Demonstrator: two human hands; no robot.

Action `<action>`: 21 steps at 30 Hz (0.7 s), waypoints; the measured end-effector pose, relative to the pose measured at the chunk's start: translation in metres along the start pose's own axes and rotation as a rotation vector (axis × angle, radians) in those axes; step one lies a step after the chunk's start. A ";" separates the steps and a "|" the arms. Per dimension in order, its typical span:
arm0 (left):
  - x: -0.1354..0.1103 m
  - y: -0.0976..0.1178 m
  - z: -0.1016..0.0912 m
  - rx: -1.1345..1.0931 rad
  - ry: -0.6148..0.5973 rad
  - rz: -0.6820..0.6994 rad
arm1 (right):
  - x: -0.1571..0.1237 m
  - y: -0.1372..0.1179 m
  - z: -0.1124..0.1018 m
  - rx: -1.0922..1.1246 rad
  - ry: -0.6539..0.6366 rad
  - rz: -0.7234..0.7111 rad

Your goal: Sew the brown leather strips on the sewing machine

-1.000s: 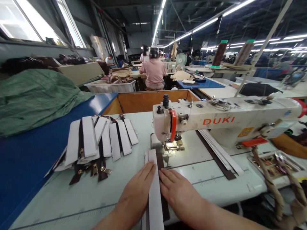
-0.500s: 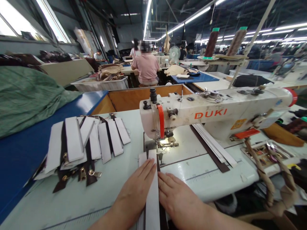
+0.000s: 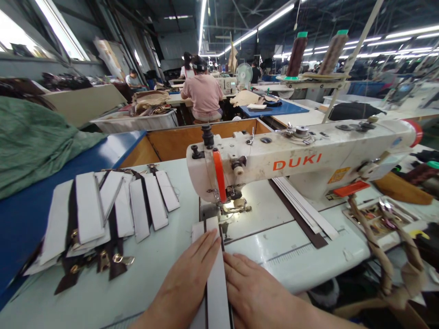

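A long white strip (image 3: 216, 283) with dark brown edging lies lengthwise before me, its far end close to the presser foot (image 3: 236, 206) of the sewing machine (image 3: 254, 160). My left hand (image 3: 190, 269) rests flat across the strip, fingers stretched towards the machine. Beside the strip's right edge, my right hand (image 3: 248, 283) lies with fingers extended and fingertips touching that edge. Part of a second white piece (image 3: 198, 230) shows at the left, mostly covered by my left hand. The near end of the strip runs out of the picture.
Several white pieces with brown zippers (image 3: 118, 201) lie in a pile at left. More white and brown strips (image 3: 298, 205) extend under the machine arm. A tray of small tools (image 3: 384, 219) stands at right. A person in a pink shirt (image 3: 202, 93) sits ahead.
The view has shifted slightly, so the machine's head and the zipper pile appear further left. Both hands keep nearly the same place on the strip.
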State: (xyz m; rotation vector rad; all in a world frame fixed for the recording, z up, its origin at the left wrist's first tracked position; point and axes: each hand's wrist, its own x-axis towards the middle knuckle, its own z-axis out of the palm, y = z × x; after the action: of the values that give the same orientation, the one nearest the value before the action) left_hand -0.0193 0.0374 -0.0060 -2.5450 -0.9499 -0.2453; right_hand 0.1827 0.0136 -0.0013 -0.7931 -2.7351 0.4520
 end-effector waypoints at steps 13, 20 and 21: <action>0.012 -0.008 0.003 0.105 0.031 0.074 | 0.003 0.002 0.001 0.002 0.040 -0.008; 0.009 -0.008 0.006 0.141 0.122 0.062 | 0.002 0.006 0.007 -0.075 0.046 -0.038; 0.008 -0.008 0.008 0.134 0.130 0.060 | 0.003 0.007 0.008 -0.091 0.052 -0.040</action>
State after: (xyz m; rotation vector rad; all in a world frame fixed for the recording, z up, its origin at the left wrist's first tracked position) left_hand -0.0184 0.0511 -0.0080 -2.3992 -0.8112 -0.3149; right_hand 0.1809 0.0185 -0.0109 -0.7595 -2.7343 0.2963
